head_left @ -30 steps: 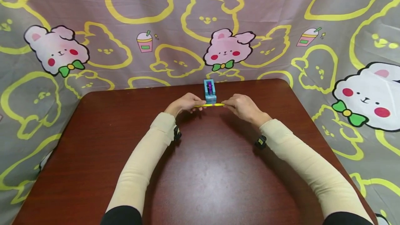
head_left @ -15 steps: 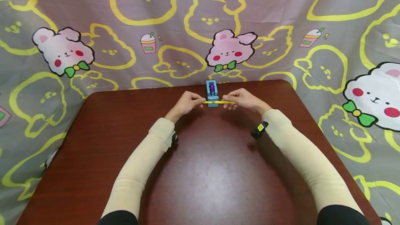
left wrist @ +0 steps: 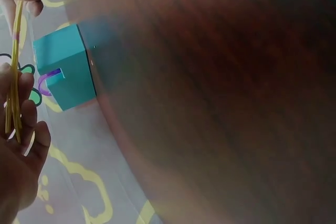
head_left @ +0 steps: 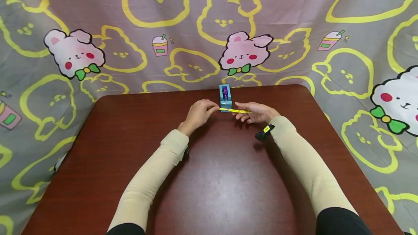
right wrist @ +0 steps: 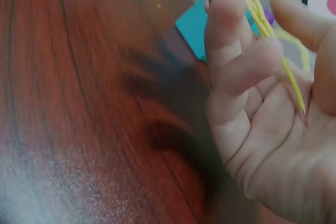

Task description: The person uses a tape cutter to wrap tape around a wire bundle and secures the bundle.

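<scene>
A thin bundle of yellow wires (head_left: 240, 111) stretches between the two hands. My left hand (head_left: 201, 113) pinches its left end between thumb and fingertips. A pinkish band (left wrist: 16, 35) wraps the bundle close to that grip. My right hand (head_left: 258, 112) lies palm up under the loose ends, its fingers slightly bent and the thumb apart from them. One wire's coppery tip (right wrist: 305, 114) points at the right palm. Just behind the wires stands a blue tape dispenser (head_left: 225, 103) with a purple roll (head_left: 225, 93); neither hand visibly grips it.
The brown wooden table (head_left: 209, 177) carries the dispenser near its back edge. Behind and around it hangs a grey curtain (head_left: 183, 10) printed with yellow bear outlines and white rabbits.
My right hand has gone from pinching the wires' right end to supporting them on loosened fingers, palm up. My left hand keeps its pinch. The wires now slant slightly down to the right.
</scene>
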Tool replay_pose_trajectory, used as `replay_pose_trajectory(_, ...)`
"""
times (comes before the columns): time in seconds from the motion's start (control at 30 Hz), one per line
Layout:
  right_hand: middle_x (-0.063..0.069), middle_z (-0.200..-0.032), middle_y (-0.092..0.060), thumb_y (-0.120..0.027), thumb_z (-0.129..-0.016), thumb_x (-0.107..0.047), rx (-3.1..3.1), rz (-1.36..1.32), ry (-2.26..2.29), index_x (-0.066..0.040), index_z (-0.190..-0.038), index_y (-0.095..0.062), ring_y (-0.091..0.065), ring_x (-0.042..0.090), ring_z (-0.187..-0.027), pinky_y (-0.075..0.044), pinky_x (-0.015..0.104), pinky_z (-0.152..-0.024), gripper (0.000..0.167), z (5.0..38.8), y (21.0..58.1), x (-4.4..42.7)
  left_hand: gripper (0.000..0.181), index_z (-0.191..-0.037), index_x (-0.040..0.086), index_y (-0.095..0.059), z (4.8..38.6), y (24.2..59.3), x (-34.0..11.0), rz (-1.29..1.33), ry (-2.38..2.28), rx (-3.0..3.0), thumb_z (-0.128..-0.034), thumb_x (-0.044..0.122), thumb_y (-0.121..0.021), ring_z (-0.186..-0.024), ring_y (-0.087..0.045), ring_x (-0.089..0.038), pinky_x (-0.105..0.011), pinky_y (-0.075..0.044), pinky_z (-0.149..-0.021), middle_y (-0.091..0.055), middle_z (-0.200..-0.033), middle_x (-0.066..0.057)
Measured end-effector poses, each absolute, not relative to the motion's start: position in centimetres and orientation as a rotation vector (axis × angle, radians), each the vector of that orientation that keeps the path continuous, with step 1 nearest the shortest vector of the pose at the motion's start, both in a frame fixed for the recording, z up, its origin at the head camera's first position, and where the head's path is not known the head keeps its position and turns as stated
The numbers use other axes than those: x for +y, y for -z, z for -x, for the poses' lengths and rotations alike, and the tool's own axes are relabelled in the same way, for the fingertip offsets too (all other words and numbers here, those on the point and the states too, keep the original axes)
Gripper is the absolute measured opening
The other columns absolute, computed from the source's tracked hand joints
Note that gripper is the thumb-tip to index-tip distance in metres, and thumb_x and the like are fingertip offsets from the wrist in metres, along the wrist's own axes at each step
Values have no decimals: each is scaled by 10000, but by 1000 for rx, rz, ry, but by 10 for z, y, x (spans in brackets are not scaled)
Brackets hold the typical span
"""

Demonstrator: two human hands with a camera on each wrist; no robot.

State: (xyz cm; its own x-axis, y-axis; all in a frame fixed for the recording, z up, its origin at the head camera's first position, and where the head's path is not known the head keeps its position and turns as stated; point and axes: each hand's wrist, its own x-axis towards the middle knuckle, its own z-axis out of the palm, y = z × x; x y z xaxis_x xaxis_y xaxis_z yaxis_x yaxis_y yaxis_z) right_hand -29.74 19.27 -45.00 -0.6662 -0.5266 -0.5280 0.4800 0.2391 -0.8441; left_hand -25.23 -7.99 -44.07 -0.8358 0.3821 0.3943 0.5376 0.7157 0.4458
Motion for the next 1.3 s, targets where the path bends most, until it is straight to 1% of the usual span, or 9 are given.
replay_pose_trajectory(0.2, 24, -793, -676, -548, -1046, -373, 1655, 131, 1519, 90, -1206, -616, -610, 112, -677, -432, 233, -552, 495, 299, 455, 197, 196, -1010, 152, -804, 251, 438, -79, 749, 733, -2660, -971, 306, -689, -934, -648, -190, -390, -521, -826, -733, -951, 20)
replay_pose_trajectory(0.43, 39, -733, -646, -585, -1038, -278, 1691, 255, 1539, 187, -1231, -555, -600, 133, -648, -409, 251, -519, 505, 302, 445, 200, 209, -1010, 162, -805, 257, 438, -80, 731, 785, -2690, -962, 336, -699, -914, -675, -176, -378, -525, -829, -745, -978, 39)
replay_pose_trajectory(0.63, 36, -701, -609, -549, -1056, -256, 1768, 343, 1472, 199, -1245, -546, -539, 133, -628, -425, 252, -534, 492, 304, 432, 204, 304, -985, 140, -804, 262, 436, -79, 687, 957, -2732, -996, 395, -637, -713, -613, -112, -346, -506, -750, -727, -803, 0)
replay_pose_trajectory(0.83, 38, -692, -607, -563, -1050, -268, 1855, 430, 1409, 199, -1240, -551, -539, 143, -622, -465, 265, -557, 504, 302, 422, 209, 419, -926, 99, -789, 269, 434, -79, 612, 1239, -2754, -1036, 426, -551, -604, -502, -197, -325, -391, -597, -631, -675, -104)
replay_pose_trajectory(0.93, 56, -696, -620, -580, -1042, -262, 1931, 491, 1361, 185, -1211, -587, -552, 156, -620, -487, 272, -566, 478, 302, 418, 212, 457, -934, 58, -790, 276, 433, -80, 595, 1418, -2813, -1041, 425, -539, -651, -621, -272, -341, -449, -615, -679, -712, -138)
replay_pose_trajectory(1.0, 78, -710, -638, -584, -1041, -247, 1991, 543, 1315, 165, -1195, -621, -565, 166, -628, -509, 280, -582, 441, 301, 415, 213, 469, -959, 20, -786, 280, 430, -81, 597, 1526, -2875, -1043, 411, -540, -741, -690, -327, -396, -502, -675, -722, -778, -162)
replay_pose_trajectory(1.1, 128, -741, -668, -590, -1038, -222, 2090, 630, 1234, 122, -1178, -669, -608, 215, -650, -544, 313, -612, 379, 300, 411, 212, 490, -980, -19, -773, 286, 427, -84, 604, 1645, -2955, -1046, 405, -538, -821, -709, -366, -471, -532, -761, -735, -813, -175)
replay_pose_trajectory(1.2, 175, -772, -688, -605, -1030, -199, 2217, 721, 1159, 85, -1159, -703, -653, 295, -691, -572, 374, -643, 327, 297, 407, 208, 530, -998, -43, -764, 294, 427, -89, 635, 1719, -3010, -1056, 419, -510, -754, -700, -309, -491, -527, -766, -735, -805, -156)
replay_pose_trajectory(1.3, 188, -780, -696, -627, -1016, -185, 2347, 801, 1086, 56, -1119, -731, -660, 371, -720, -574, 419, -654, 282, 292, 403, 201, 577, -1020, -52, -760, 299, 429, -93, 654, 1769, -3070, -1060, 452, -481, -688, -671, -208, -456, -530, -741, -730, -787, -109)
